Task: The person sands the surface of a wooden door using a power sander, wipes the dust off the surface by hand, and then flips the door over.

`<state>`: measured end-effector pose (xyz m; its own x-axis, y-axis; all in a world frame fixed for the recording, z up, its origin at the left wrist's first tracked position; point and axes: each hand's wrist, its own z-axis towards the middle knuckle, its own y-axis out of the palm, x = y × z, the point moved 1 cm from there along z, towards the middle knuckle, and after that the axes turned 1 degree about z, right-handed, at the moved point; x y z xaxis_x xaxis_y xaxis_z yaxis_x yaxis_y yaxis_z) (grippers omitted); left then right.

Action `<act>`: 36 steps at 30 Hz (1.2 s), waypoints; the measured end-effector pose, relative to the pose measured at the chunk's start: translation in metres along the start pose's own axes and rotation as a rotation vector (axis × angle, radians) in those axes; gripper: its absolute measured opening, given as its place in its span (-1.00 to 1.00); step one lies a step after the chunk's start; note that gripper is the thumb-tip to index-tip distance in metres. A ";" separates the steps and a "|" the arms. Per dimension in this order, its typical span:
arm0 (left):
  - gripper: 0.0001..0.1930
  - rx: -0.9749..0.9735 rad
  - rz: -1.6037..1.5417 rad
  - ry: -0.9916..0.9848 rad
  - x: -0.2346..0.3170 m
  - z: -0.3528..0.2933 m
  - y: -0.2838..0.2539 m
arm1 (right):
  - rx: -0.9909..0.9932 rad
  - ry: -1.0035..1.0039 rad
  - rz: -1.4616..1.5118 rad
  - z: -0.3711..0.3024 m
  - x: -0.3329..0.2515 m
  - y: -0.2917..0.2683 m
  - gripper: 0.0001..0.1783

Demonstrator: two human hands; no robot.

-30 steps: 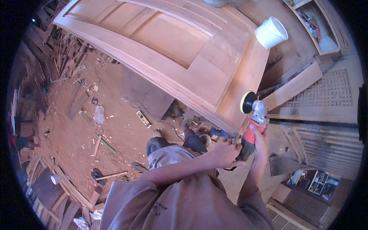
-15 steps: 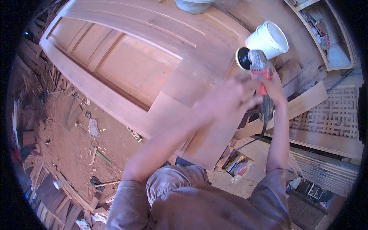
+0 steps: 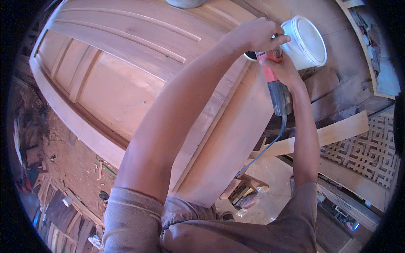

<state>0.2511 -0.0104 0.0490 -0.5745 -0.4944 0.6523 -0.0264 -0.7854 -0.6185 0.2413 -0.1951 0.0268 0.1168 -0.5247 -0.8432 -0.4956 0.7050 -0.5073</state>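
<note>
The red-and-black sander (image 3: 278,97) is over the wooden door's (image 3: 236,135) edge, with the right hand (image 3: 287,69) clasped around its red section. Just above its front end arches the left hand (image 3: 263,36), fingers bent; whether they grip it I can't tell. A white bucket (image 3: 301,42) is just beside both.
</note>
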 end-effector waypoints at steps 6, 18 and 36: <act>-0.46 -0.079 -0.009 0.051 -0.035 0.021 0.054 | 0.030 0.115 -0.125 0.015 0.006 0.004 -0.44; -0.65 -0.023 -0.032 0.036 -0.053 0.023 0.074 | -0.034 0.167 -0.140 0.018 0.007 0.004 -0.50; -0.62 0.061 -0.067 -0.005 -0.057 0.006 0.077 | 0.049 0.043 -0.267 0.017 0.013 0.013 -0.40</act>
<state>0.2868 -0.0450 -0.0333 -0.5690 -0.4414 0.6938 -0.0146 -0.8382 -0.5452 0.2511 -0.1846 0.0066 0.2001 -0.7141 -0.6709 -0.4102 0.5608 -0.7192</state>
